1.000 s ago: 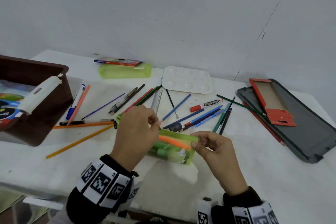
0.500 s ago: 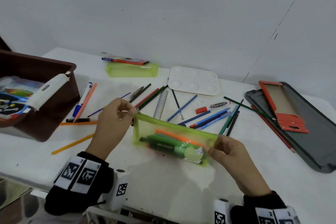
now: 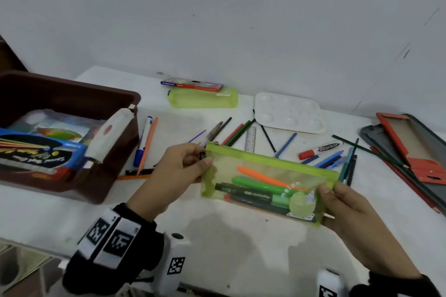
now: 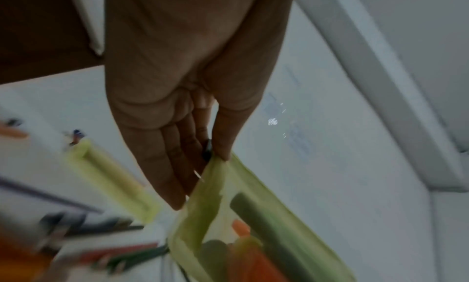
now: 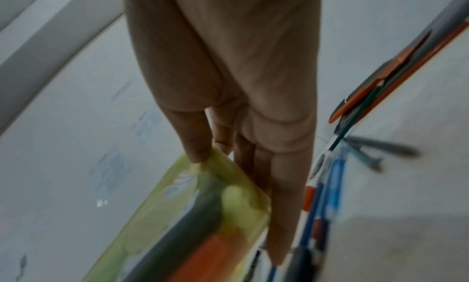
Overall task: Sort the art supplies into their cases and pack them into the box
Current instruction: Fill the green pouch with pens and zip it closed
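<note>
Lime-green mesh fills the middle of the head view: a see-through zip pouch [image 3: 268,182] held up above the white table [image 3: 229,243] by both hands. The left hand [image 3: 179,171] pinches the pouch's upper left corner between thumb and fingers, at about 9 o'clock on the pouch; the left wrist view shows the thumb tip pressed on the green edge [image 4: 223,166] with a small dark zip pull just beside it. The right hand [image 3: 347,212] grips the pouch's right end at about 4 o'clock, thumb on the front face and the fingers behind it [image 5: 200,152]. Inside the pouch lie an orange marker [image 3: 259,176], a green marker [image 3: 260,184] and darker markers below them.

Beyond the pouch, toward 12 o'clock, loose pencils and pens are scattered on the table with a clear ruler [image 3: 251,138] and a red-capped marker [image 3: 319,149]. Farther back sit a white paint palette [image 3: 289,113], a second green pouch [image 3: 204,99] and a flat pencil box [image 3: 191,84] touching its far edge. At 9 o'clock stands a brown plastic box [image 3: 72,99] with packs already inside; at 3 o'clock lies an open grey case [image 3: 420,152] with an orange-red insert.
</note>
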